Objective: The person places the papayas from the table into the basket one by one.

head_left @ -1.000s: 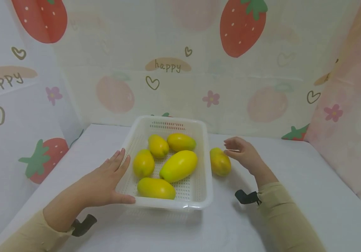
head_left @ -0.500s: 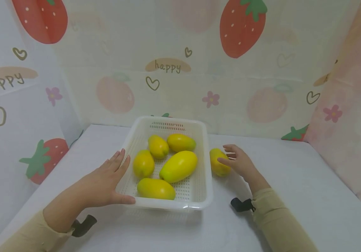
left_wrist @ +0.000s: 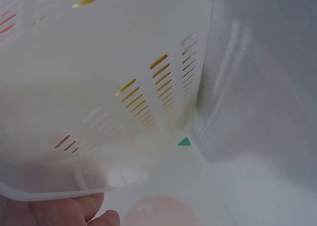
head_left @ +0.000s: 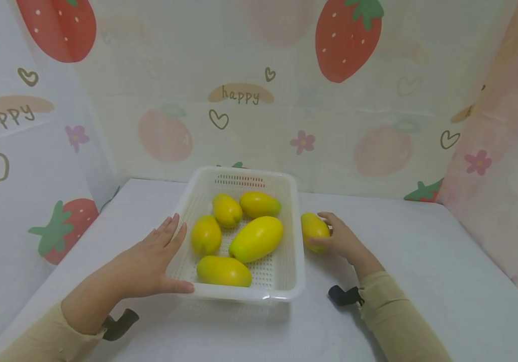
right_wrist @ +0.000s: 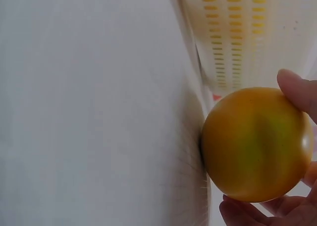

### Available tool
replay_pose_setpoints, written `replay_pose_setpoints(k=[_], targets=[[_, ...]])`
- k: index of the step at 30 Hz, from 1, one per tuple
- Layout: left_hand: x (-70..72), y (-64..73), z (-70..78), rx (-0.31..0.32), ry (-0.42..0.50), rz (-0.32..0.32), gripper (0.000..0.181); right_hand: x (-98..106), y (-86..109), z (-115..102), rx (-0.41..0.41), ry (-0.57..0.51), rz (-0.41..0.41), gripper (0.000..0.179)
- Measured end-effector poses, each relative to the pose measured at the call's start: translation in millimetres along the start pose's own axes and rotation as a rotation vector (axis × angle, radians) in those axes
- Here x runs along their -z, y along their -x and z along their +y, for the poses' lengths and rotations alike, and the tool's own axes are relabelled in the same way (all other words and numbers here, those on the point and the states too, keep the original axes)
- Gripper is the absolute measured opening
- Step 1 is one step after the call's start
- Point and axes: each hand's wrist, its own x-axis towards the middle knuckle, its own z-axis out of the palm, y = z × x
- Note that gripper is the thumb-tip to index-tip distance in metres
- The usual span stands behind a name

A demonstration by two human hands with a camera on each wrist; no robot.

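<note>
In the head view a white plastic basket stands on the table with several yellow papayas lying in it. My left hand rests along its left rim, fingers straight and thumb at the near corner; the left wrist view has fingertips against the rim. Just outside the basket's right wall lies another yellow papaya, greenish at its end. My right hand grips that papaya from the right. In the right wrist view the thumb touches one side of it and fingers curl round the opposite side.
A white cloth covers the table. Strawberry-printed cloth hangs at the back and on both sides. Black wrist mounts stick out below both wrists. Slots pierce the basket's walls.
My right hand has come down and left onto the papaya outside the basket, and its fingers have closed round it. The left hand and the basket have stayed put.
</note>
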Motion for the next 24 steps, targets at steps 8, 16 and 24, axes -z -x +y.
replay_pose_setpoints(k=[8, 16, 24], targets=[[-0.5, 0.5, 0.4, 0.002, 0.000, 0.003, 0.123, 5, 0.3, 4, -0.003, 0.040, -0.014, 0.082], [0.9, 0.8, 1.5, 0.004, -0.007, 0.005, 0.123, 11, 2.2, 8, 0.009, 0.024, -0.029, 0.080], [3.2, 3.2, 3.3, -0.009, 0.007, 0.011, 0.123, 12, 0.1, 13, -0.058, 0.019, -0.015, 0.080]])
